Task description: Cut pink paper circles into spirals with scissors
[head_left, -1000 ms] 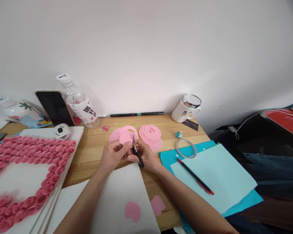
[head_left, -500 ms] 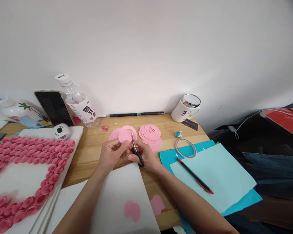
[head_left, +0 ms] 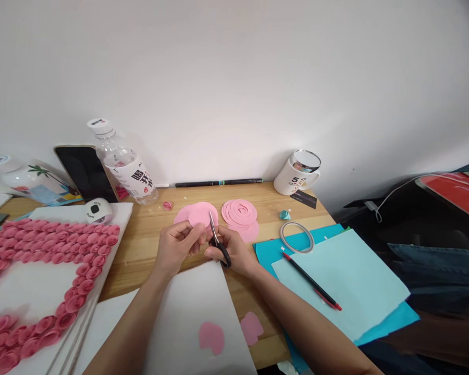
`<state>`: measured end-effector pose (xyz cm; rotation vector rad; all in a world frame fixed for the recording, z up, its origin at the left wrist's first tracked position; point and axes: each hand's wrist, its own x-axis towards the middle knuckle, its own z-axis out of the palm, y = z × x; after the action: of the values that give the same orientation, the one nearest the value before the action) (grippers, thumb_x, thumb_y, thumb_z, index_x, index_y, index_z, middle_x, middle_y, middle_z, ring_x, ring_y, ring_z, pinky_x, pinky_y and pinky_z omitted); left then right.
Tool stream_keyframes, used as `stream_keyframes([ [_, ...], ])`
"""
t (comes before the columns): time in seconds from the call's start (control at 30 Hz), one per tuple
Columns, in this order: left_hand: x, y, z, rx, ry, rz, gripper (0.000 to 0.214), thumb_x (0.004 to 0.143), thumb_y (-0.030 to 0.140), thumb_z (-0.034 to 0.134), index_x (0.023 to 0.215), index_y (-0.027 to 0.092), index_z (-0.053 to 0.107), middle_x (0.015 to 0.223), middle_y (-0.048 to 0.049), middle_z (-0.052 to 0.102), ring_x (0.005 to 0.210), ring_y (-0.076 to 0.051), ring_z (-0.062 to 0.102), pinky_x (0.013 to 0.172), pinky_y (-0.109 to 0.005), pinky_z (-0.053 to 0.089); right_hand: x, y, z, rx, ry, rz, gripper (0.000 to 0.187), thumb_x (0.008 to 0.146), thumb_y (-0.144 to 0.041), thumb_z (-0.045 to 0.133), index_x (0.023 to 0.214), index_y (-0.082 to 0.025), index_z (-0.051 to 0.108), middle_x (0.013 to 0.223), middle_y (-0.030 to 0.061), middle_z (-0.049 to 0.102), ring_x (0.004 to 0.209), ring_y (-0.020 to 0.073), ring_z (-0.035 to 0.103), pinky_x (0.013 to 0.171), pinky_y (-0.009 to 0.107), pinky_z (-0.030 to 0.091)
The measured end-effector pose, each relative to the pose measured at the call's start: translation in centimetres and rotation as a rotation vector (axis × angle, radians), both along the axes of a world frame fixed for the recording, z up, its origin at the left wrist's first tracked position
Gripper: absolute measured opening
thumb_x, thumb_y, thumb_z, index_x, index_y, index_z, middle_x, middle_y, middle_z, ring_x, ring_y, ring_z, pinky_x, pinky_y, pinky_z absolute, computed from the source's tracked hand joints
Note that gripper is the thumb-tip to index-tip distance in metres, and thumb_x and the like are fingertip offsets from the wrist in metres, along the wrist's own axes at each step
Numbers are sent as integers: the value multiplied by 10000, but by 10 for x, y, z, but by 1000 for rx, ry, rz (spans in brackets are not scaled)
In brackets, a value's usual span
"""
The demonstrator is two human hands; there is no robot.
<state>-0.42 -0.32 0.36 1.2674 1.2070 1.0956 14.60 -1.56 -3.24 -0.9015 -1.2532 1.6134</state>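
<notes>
My left hand (head_left: 177, 245) pinches a round pink paper piece (head_left: 199, 214) between thumb and fingers. Black-handled scissors (head_left: 221, 250) are gripped in my right hand (head_left: 234, 250), their blades pointing away from me along the paper's right edge. Other pink paper (head_left: 182, 214) lies behind the held piece, partly covered by it. Just right of the blades, a paper spiral (head_left: 242, 209) rests on a stack of pink circles. The fingertips of both hands almost meet, so part of the grip is hidden.
At left lies a white board (head_left: 27, 291) covered with pink paper roses. A bottle (head_left: 131, 172), a phone (head_left: 82, 172) and a mug (head_left: 297, 172) stand along the wall. Blue sheets (head_left: 344, 286) at right carry a pen (head_left: 312, 281) and a tape ring (head_left: 283, 237).
The pink paper in my left hand has turned slightly, and its edge sits differently against the scissor blades. Both hands stay in nearly the same place.
</notes>
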Motion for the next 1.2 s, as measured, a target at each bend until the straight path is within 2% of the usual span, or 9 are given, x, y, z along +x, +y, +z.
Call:
stream_keyframes([
  [0.3,2,0,4,61,-55,54,320,748,318,615,485,158,525,426,33,505,344,-48,406,364,-180,332,-2,-1,2,-27,-8,-34,471,563,-460,790,795,-179,491,504,-75,460,440,70,374,425,195,293],
  [0.47,7,-3,-2,37,-42,26,245,750,324,625,576,156,580,451,34,529,344,-46,411,346,-171,321,-3,-2,2,-10,23,-20,474,549,-461,801,777,-171,503,523,-68,461,446,65,372,426,191,291],
  [0.63,8,-4,-2,52,14,36,344,771,353,599,500,151,536,407,35,489,355,-44,396,359,-165,320,-4,-2,2,-23,45,-1,476,542,-437,818,775,-164,506,546,-51,508,465,68,380,432,189,291],
  [0.83,4,-4,-1,26,88,-14,387,746,366,628,448,146,519,405,36,484,380,-46,403,386,-172,326,-3,0,-1,41,99,17,517,533,-437,827,837,-178,500,674,-25,534,605,116,484,542,224,391],
  [1.2,4,-2,2,-3,57,-36,368,740,384,628,473,151,529,417,36,505,373,-55,418,376,-178,327,-1,0,-1,22,95,38,519,547,-472,811,849,-181,505,694,-14,533,576,113,461,573,248,388],
])
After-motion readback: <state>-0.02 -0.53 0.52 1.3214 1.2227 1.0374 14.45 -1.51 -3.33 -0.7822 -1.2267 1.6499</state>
